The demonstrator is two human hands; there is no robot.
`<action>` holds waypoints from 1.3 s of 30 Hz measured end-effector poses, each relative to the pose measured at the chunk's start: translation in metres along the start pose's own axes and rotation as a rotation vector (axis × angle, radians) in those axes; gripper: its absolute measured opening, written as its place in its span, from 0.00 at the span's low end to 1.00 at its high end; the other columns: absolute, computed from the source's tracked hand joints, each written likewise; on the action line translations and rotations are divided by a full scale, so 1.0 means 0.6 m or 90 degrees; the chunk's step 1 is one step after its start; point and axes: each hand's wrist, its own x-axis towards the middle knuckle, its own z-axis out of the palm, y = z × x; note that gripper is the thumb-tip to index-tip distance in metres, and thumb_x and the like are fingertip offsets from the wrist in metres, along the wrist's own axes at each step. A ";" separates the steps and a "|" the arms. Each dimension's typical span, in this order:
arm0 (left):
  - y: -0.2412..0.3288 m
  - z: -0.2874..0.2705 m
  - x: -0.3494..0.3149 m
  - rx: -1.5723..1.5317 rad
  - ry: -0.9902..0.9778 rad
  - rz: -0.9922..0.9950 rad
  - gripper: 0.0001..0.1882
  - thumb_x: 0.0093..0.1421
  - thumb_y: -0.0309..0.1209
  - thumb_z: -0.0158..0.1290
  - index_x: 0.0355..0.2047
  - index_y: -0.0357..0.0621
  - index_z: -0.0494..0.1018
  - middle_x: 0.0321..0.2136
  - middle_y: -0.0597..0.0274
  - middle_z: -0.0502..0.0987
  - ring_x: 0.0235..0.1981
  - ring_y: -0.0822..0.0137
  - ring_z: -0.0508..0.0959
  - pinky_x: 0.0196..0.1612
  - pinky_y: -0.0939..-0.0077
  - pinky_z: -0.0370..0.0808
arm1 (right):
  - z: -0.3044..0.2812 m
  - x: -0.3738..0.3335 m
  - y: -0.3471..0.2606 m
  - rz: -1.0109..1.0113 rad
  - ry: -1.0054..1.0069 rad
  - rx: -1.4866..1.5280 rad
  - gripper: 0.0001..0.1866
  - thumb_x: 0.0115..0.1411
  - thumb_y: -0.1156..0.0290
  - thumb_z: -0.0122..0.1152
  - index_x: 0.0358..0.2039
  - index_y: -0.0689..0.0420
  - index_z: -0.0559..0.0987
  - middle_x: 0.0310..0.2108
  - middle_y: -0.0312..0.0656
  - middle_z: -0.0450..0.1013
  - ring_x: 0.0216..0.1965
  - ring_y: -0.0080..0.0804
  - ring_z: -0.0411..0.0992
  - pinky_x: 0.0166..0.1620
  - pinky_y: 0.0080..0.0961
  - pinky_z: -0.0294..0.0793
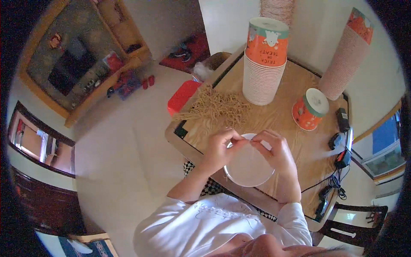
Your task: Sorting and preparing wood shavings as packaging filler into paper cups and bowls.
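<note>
In front of me is a round white paper bucket [249,169], its pale inside facing up. Above its far rim my left hand [222,144] and my right hand [274,147] meet, thumbs and fingertips pinched close together. Whatever lies between the fingertips is too small to make out. Just beyond my left hand spreads a loose heap of thin tan cords [220,107]. Farther off, past my right hand, an orange and green paper bucket [311,109] sits upside down on the wooden table [278,122].
A tall stack of nested paper buckets [264,81] stands at the back, and another stack [346,55] leans at the right. Black adapters and cables [336,180] lie along the right edge. A red container [183,97] is beside the table's left edge; a dark chair [355,227] stands lower right.
</note>
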 end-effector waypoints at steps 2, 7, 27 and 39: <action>0.002 -0.003 0.001 0.009 0.003 0.002 0.05 0.49 0.24 0.59 0.23 0.38 0.73 0.20 0.62 0.74 0.22 0.74 0.72 0.27 0.78 0.68 | -0.011 -0.007 -0.004 0.012 0.006 0.022 0.07 0.48 0.74 0.62 0.28 0.61 0.76 0.26 0.43 0.72 0.31 0.41 0.71 0.35 0.31 0.70; 0.014 -0.003 0.008 0.085 0.015 -0.021 0.04 0.49 0.23 0.58 0.23 0.37 0.73 0.20 0.62 0.75 0.22 0.74 0.72 0.27 0.79 0.69 | -0.032 -0.017 0.015 -0.033 0.042 -0.060 0.04 0.48 0.76 0.60 0.26 0.61 0.75 0.25 0.43 0.72 0.29 0.41 0.71 0.34 0.31 0.70; -0.037 0.140 0.036 -0.084 -0.180 -0.102 0.19 0.54 0.31 0.56 0.46 0.41 0.68 0.28 0.62 0.73 0.29 0.73 0.73 0.34 0.78 0.71 | -0.037 -0.032 0.079 -0.077 0.057 -0.220 0.09 0.44 0.74 0.57 0.29 0.57 0.74 0.29 0.43 0.71 0.36 0.43 0.70 0.39 0.37 0.71; -0.034 0.127 0.022 0.037 -0.078 -0.160 0.07 0.56 0.31 0.54 0.30 0.40 0.72 0.17 0.72 0.68 0.20 0.80 0.65 0.23 0.81 0.64 | -0.066 -0.037 0.065 0.036 0.050 -0.221 0.05 0.49 0.70 0.57 0.27 0.56 0.76 0.28 0.44 0.71 0.35 0.43 0.70 0.39 0.37 0.68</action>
